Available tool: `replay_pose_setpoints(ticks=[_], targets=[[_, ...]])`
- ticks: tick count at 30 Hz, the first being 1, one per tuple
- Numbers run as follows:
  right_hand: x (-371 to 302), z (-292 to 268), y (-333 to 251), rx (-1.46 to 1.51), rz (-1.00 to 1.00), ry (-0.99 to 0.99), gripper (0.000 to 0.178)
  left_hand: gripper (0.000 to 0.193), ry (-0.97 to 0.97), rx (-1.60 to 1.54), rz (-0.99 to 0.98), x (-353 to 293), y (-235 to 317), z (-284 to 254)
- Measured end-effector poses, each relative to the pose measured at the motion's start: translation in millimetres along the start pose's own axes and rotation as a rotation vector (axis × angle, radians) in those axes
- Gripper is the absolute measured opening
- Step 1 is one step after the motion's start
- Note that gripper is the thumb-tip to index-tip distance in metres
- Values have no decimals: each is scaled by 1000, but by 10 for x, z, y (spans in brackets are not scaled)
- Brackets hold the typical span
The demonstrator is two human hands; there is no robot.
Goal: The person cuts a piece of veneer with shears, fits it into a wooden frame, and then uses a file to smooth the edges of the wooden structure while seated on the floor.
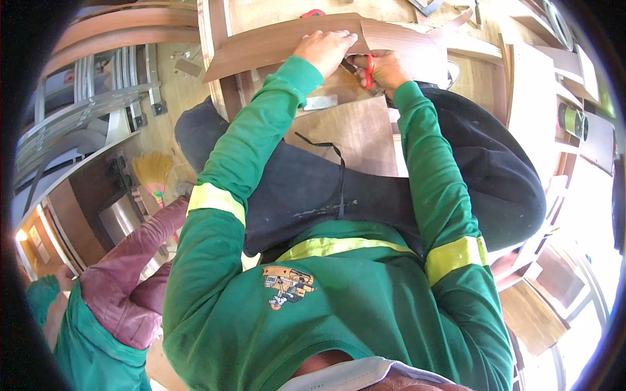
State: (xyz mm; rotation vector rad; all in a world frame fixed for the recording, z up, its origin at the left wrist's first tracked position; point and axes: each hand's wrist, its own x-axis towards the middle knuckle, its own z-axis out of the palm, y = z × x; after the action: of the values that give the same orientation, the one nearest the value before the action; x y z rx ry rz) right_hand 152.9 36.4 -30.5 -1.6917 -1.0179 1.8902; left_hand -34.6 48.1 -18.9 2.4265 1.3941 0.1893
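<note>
Here, the right hand (392,70) grips scissors (370,70) beside curved woodgrain sheeting (274,44).

place: woodworking workshop | signs: wood-grain sheet (264,47), long boards (130,35) (plus broom (152,171))

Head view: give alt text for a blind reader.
The left hand rests on a long brown sheet; the right hand holds a red-handled tool, probably scissors, near its edge. Both sleeves are green; another person is at left.
</note>
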Motion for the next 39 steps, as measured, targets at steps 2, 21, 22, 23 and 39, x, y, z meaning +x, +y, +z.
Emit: replay_pose_setpoints(ticks=[2, 21, 22, 23, 39], targets=[[16, 39, 34, 2, -44, 26, 30, 46, 12, 1, -1, -6, -33, 28], [123, -39, -83, 94, 33, 0, 28, 50, 75, -48, 99, -80, -5, -128], [131, -36, -80, 96, 28, 6, 28, 50, 82, -45, 94, -92, -2, -124], [137, -34, -79, 98, 23, 12, 28, 50, 88, -42, 90, -99, 1, -120], [222, -40, 16, 17, -4, 52, 23, 38, 91, -2, 47, -80, 3, -58]])
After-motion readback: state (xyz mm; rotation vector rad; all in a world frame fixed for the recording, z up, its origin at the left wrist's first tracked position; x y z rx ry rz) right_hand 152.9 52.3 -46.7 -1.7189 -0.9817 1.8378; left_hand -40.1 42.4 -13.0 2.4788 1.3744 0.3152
